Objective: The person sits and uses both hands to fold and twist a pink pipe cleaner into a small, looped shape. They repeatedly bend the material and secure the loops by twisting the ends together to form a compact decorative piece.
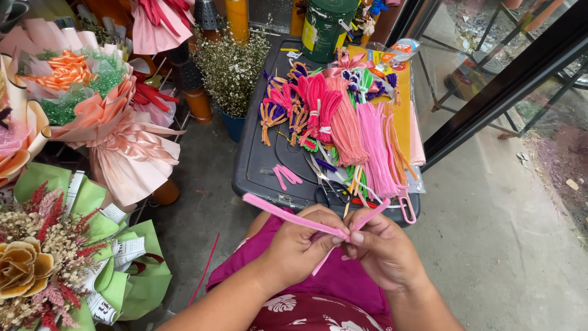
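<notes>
Low centre of frame, left hand (301,245) and right hand (381,246) both pinching crossed pink pipe cleaners (288,216), scissors (324,181) lying just above on the black lid (257,153)

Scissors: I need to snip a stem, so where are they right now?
In the head view, the scissors lie on the dark bin lid, just beyond both hands, between short pink pieces and the pink pipe-cleaner bundle.
</notes>
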